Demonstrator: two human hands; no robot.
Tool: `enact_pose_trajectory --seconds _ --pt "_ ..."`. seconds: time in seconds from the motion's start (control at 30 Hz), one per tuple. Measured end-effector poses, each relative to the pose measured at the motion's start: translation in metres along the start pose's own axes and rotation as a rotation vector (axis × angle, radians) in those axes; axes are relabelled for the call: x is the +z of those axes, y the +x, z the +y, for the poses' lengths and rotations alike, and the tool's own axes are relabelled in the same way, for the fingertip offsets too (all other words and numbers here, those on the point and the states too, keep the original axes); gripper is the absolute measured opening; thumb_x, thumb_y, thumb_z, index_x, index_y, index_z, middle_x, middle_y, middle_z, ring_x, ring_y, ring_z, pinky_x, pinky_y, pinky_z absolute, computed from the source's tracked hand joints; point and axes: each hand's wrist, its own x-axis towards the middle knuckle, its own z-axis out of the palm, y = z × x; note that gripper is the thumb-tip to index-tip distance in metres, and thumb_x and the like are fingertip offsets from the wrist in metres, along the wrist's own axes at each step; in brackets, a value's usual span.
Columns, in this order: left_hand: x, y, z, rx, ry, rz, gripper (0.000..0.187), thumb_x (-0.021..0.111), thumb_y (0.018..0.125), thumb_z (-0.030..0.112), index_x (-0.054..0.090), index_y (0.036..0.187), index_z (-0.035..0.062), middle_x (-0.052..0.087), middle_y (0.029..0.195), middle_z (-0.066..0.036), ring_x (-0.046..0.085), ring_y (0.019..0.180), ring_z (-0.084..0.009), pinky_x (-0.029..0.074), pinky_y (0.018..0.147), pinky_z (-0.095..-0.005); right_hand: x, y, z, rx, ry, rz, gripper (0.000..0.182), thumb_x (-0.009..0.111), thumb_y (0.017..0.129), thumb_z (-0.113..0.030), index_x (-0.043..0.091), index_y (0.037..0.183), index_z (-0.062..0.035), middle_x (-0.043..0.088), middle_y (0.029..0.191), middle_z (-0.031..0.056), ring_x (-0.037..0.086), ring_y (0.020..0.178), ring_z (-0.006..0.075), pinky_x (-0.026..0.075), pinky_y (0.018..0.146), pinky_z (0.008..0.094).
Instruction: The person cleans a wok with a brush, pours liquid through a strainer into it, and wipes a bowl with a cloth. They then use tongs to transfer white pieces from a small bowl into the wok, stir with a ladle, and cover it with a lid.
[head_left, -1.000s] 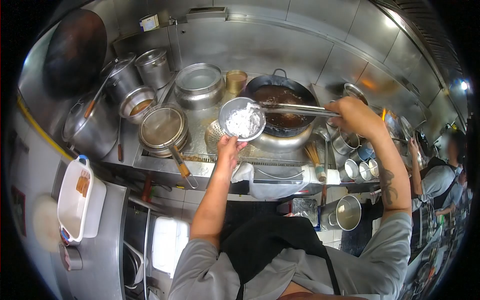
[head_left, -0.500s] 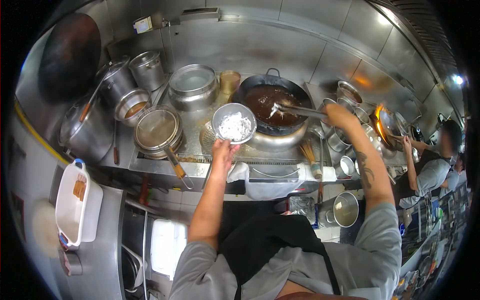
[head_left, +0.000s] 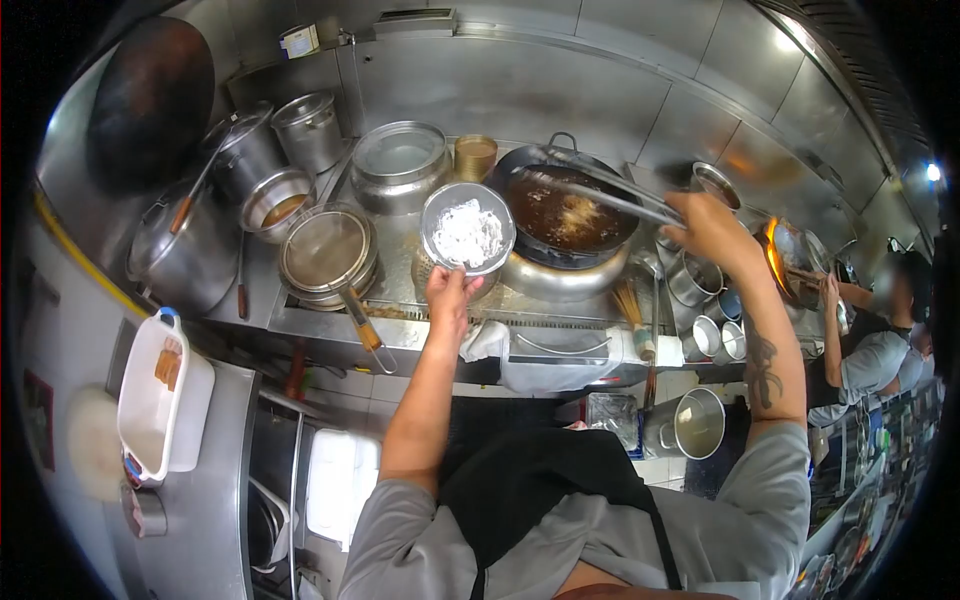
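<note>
My left hand (head_left: 450, 298) grips the near rim of a metal bowl (head_left: 437, 208). White, powder-coated pieces (head_left: 468, 235) lie inside it. The bowl is raised just left of a black wok (head_left: 600, 257) of dark oil (head_left: 545, 213). Out over the wok, my right hand (head_left: 708, 232) is closed around long metal tongs (head_left: 610, 190). Their two arms are spread apart and somewhat blurred, with no piece visible between the tips. A golden, bubbling piece of food (head_left: 580, 213) floats in the oil below them.
Sieves (head_left: 325, 250) and a lidded pot (head_left: 402, 170) stand left of the wok. A bamboo brush (head_left: 632, 315) and metal cups (head_left: 705, 335) sit at right. Another person (head_left: 865, 350) works beside a flaming wok (head_left: 785, 255). A white tub (head_left: 160, 400) rests on the left counter.
The white piece in the tongs has gone from their tips, and a golden piece now shows in the oil. The tongs have opened and risen. The left hand still holds the bowl.
</note>
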Motion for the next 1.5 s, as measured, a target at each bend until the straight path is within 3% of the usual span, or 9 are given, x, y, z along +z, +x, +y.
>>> enact_pose_trajectory --seconds 0.13,0.4,0.63,0.83,0.93,1.03,1.37,1.5 --pt "0.003 0.005 0.0 0.083 0.039 -0.023 0.007 0.051 0.089 0.003 0.047 0.087 0.0077 0.059 0.092 -0.007 0.06 0.079 -0.0158 0.056 0.069 -0.0306 -0.011 -0.007 -0.034 -0.156 0.018 -0.115 0.039 0.068 0.071 -0.009 0.059 0.108 0.0004 0.062 0.089 0.0221 0.06 0.087 0.0367 0.047 0.077 0.0426" --pt "0.0 0.007 0.001 0.179 0.126 -0.123 0.007 0.052 0.089 0.002 0.048 0.087 0.0076 0.059 0.091 -0.005 0.059 0.08 -0.0129 0.056 0.07 -0.0309 -0.012 0.004 -0.051 -0.235 -0.155 -0.124 0.031 0.065 0.072 -0.01 0.063 0.101 0.0003 0.063 0.089 0.02 0.06 0.089 0.0344 0.048 0.08 0.0422" --pt "0.009 0.005 -0.004 0.077 0.025 -0.065 0.003 0.05 0.089 0.001 0.049 0.087 0.004 0.057 0.086 -0.006 0.058 0.073 -0.0132 0.056 0.066 -0.0282 -0.018 0.008 -0.056 -0.191 -0.242 -0.173 0.03 0.062 0.074 -0.006 0.063 0.103 0.0003 0.063 0.09 0.0195 0.06 0.09 0.0336 0.048 0.081 0.0407" --pt "0.005 0.015 -0.007 -0.009 0.037 -0.021 0.003 0.049 0.088 0.001 0.048 0.088 0.0043 0.058 0.089 -0.008 0.059 0.075 -0.016 0.055 0.068 -0.0312 -0.021 0.002 -0.044 -0.199 -0.067 0.073 0.028 0.066 0.072 -0.008 0.062 0.098 0.0006 0.062 0.082 0.0207 0.059 0.081 0.0377 0.046 0.073 0.0439" --pt "0.003 0.018 -0.013 -0.03 0.026 -0.02 0.006 0.05 0.086 0.004 0.049 0.093 0.0048 0.06 0.094 -0.011 0.061 0.078 -0.0191 0.054 0.068 -0.0319 -0.012 0.005 -0.041 -0.173 -0.067 -0.017 0.033 0.065 0.073 -0.007 0.061 0.106 -0.0002 0.063 0.086 0.0206 0.061 0.087 0.0356 0.047 0.079 0.0432" --pt "0.005 0.016 -0.012 -0.052 -0.004 -0.018 0.006 0.05 0.087 0.004 0.049 0.093 0.0046 0.061 0.093 -0.011 0.061 0.078 -0.0194 0.054 0.068 -0.0319 -0.001 0.004 -0.046 -0.177 -0.164 -0.104 0.033 0.067 0.071 -0.008 0.062 0.103 -0.0008 0.063 0.086 0.0203 0.061 0.087 0.0361 0.047 0.078 0.0434" --pt "0.004 0.016 -0.005 0.01 -0.05 -0.064 0.005 0.051 0.088 0.002 0.047 0.089 0.005 0.057 0.087 -0.007 0.06 0.072 -0.0158 0.056 0.065 -0.0283 -0.016 0.005 -0.044 -0.192 -0.083 -0.166 0.038 0.07 0.068 -0.009 0.061 0.104 0.0021 0.064 0.088 0.0211 0.061 0.087 0.0378 0.047 0.079 0.043" --pt "0.005 0.015 -0.002 0.0 -0.034 -0.081 0.005 0.051 0.088 0.002 0.048 0.087 0.0049 0.058 0.086 -0.007 0.06 0.071 -0.0161 0.056 0.065 -0.0292 -0.014 0.004 -0.035 -0.208 -0.067 -0.032 0.037 0.068 0.071 -0.008 0.062 0.106 0.0004 0.063 0.088 0.0209 0.06 0.085 0.0371 0.046 0.076 0.0423"
